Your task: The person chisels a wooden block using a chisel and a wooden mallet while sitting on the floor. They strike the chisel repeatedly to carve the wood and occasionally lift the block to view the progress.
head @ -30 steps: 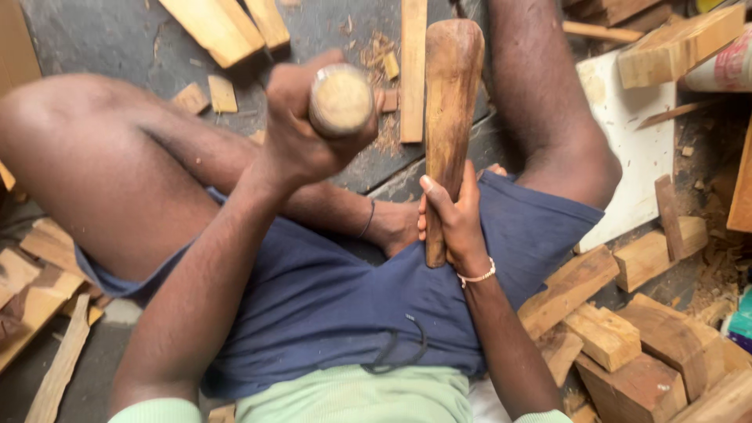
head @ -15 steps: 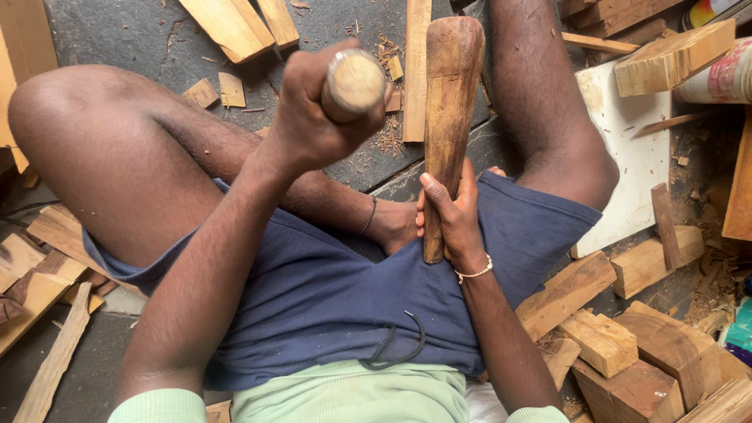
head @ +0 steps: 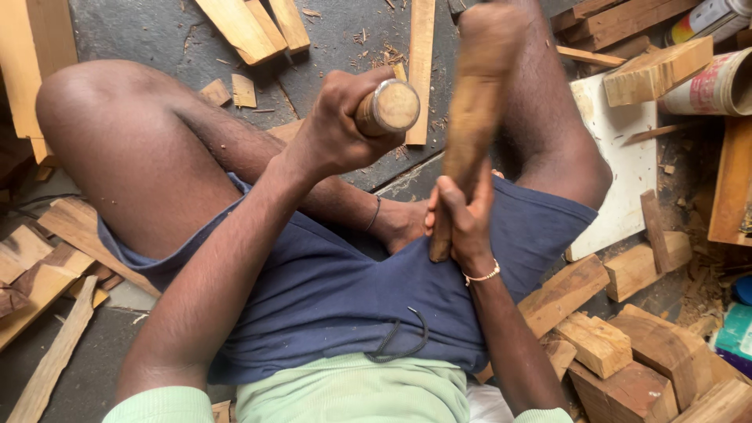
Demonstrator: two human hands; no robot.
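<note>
My left hand [head: 333, 129] fisted round a round-ended handle [head: 386, 107], my right hand [head: 462, 223] gripping a long brown mallet [head: 474, 117], blurred on top, upright above my lap, offcuts [head: 599, 345] around.

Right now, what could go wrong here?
1. The left hand holds a round wooden handle raised close to the club-shaped mallet in the right hand; a missed blow could hit fingers.
2. Both tools sit above bare legs.
3. Loose wood blocks crowd the floor nearby.

Scattered wood blocks [head: 595, 342], white board [head: 623, 168]
</note>
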